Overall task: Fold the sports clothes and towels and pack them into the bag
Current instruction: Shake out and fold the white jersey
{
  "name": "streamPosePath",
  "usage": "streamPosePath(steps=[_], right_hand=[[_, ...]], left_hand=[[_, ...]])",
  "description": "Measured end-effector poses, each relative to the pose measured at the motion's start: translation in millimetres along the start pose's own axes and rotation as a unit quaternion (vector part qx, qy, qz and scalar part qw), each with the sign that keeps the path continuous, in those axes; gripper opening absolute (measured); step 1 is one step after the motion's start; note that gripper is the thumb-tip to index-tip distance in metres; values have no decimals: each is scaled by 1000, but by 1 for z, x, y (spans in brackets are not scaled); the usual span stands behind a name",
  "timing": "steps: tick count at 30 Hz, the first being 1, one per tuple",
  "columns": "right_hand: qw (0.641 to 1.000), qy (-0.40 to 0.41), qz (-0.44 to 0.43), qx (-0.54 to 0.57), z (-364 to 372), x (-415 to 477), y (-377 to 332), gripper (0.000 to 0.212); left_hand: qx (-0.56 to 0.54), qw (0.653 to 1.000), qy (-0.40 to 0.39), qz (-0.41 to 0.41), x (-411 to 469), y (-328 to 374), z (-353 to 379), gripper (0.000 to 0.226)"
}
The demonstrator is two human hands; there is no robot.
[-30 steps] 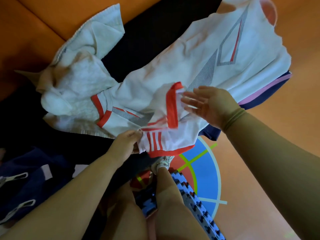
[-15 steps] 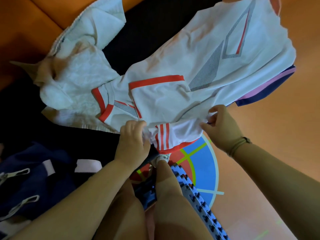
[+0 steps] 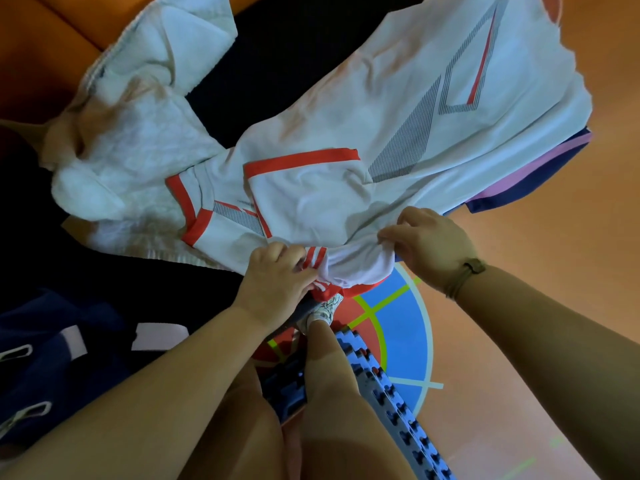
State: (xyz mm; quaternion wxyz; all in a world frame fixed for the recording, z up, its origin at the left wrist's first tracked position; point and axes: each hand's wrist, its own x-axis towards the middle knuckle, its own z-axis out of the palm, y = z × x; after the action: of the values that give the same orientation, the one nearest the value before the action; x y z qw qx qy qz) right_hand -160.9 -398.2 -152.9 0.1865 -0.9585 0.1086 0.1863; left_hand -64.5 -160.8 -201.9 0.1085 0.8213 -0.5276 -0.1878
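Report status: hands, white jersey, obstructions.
Left hand and right hand both pinch near edge of white jersey. One sleeve folded in, body spread out. White towel bunched beside it; navy garment underneath.

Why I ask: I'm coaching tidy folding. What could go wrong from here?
1. The left hand and right hand pinch the near edge of the white jersey, bunched between them; the fold may crease.
2. The jersey overlaps the white towel and a navy garment; pulling it might drag them askew.
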Motion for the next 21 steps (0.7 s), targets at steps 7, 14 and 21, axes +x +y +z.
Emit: streamPosePath(steps=[7, 14, 21], right_hand=[[993, 2, 78, 83, -33, 27, 7, 30], [955, -69, 229, 176, -38, 81, -7, 48], [920, -17, 341, 194, -23, 82, -9, 47]], left_hand=[[-330, 915, 2, -233, 8, -7, -26, 20], [-448, 767, 22, -459, 39, -41, -44, 46], [-458, 734, 30, -500, 43, -58, -37, 28]])
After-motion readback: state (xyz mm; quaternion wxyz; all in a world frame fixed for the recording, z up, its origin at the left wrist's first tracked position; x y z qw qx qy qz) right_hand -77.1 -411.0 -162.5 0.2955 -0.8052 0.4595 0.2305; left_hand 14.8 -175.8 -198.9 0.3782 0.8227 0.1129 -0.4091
